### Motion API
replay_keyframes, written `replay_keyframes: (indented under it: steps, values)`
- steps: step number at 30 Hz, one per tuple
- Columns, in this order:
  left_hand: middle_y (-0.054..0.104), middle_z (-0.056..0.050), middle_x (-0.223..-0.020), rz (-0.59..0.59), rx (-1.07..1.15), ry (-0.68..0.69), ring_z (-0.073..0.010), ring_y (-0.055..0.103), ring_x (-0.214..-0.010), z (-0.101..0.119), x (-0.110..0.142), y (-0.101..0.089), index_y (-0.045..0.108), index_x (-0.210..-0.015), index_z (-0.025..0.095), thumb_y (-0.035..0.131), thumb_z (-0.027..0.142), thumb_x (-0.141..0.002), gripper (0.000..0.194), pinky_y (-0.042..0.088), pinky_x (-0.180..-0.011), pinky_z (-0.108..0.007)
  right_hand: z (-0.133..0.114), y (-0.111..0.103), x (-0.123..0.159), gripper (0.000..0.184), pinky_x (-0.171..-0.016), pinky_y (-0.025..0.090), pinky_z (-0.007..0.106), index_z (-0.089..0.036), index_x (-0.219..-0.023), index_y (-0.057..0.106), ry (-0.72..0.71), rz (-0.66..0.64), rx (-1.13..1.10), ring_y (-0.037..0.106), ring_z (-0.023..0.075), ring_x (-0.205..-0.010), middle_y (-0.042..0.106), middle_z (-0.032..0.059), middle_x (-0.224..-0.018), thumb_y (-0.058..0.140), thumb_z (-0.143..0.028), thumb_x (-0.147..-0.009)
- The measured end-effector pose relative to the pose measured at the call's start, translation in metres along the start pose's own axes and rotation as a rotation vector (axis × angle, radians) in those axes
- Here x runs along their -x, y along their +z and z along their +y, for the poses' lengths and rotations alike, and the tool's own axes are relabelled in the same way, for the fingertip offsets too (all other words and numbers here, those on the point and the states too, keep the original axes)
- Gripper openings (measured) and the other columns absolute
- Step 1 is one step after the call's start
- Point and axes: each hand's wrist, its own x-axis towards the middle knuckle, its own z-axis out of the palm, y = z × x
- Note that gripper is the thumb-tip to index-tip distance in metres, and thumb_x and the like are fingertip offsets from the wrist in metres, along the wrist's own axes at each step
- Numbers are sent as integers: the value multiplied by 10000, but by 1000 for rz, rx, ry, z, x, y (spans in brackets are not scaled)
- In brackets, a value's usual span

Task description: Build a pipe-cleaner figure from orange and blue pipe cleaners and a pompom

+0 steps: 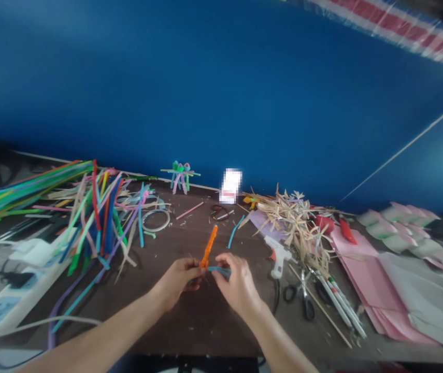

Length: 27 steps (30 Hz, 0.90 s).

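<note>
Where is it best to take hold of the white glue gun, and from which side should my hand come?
Take the white handle of the glue gun from the near side, with your right hand: the handle points back toward you, the cord trails from its end, and the barrel lies crosswise beyond it.

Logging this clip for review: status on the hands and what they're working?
Left hand pinching orange pipe cleaner, tilted up. Right hand pinching blue pipe cleaner against it. Hot glue gun and scissors off right, apart from hands.
</note>
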Motion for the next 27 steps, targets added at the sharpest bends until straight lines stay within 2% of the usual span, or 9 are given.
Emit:
replay_keyframes:
  steps: [2,5,12,15,19,21,23,27]
  values:
    - [507,30,-554,-45,169,-121,-89,460,-508,2,-1,-2,573,-637,135,685,275,-561,195,404,-505,-219,-7,-4,4,179,-896,280,391,-209,-894,583,-204,106,230,494,183,-869,575,38,-876,553,-140,-732]
    - [514,27,-565,-57,233,-161,-80,465,-512,4,0,-3,583,-648,128,709,247,-540,204,399,-494,-208,-13,-7,7,183,-945,183,448,-258,-920,595,-361,106,441,459,183,-878,547,29,-866,522,-155,-787]
    - [497,36,-507,-70,202,-190,-76,459,-481,10,6,1,592,-627,120,718,256,-529,210,398,-492,-210,-9,-5,6,172,-904,225,411,-257,-925,608,-393,95,520,450,169,-794,528,22,-754,497,-185,-815]
    - [498,36,-521,-92,244,-199,-79,466,-496,9,6,1,589,-623,122,715,237,-531,194,405,-490,-210,-6,-3,6,209,-917,209,415,-258,-992,586,-437,99,505,455,165,-788,545,22,-748,468,-186,-834]
    - [497,31,-543,-131,275,-217,-79,458,-498,6,6,1,580,-622,126,699,238,-546,180,403,-481,-209,-7,-3,5,183,-933,177,437,-262,-945,592,-437,101,475,456,166,-799,561,12,-766,479,-182,-826]
    - [492,29,-556,-136,247,-183,-76,450,-501,4,6,2,574,-628,124,694,248,-557,187,398,-493,-206,-9,-4,4,152,-940,174,433,-252,-884,599,-397,89,437,458,164,-811,559,4,-766,499,-167,-808]
    - [490,25,-555,-119,150,-93,-82,449,-511,4,6,2,577,-642,119,678,273,-579,194,393,-512,-211,-9,-4,2,115,-938,191,412,-233,-817,596,-332,61,374,465,161,-834,559,-1,-777,533,-146,-776]
    - [547,7,-586,-66,-259,249,-127,482,-606,4,5,0,618,-650,129,634,268,-614,144,379,-593,-228,-2,-2,-3,98,-887,279,361,-217,-769,594,-234,-70,256,487,173,-894,592,5,-844,593,-134,-717]
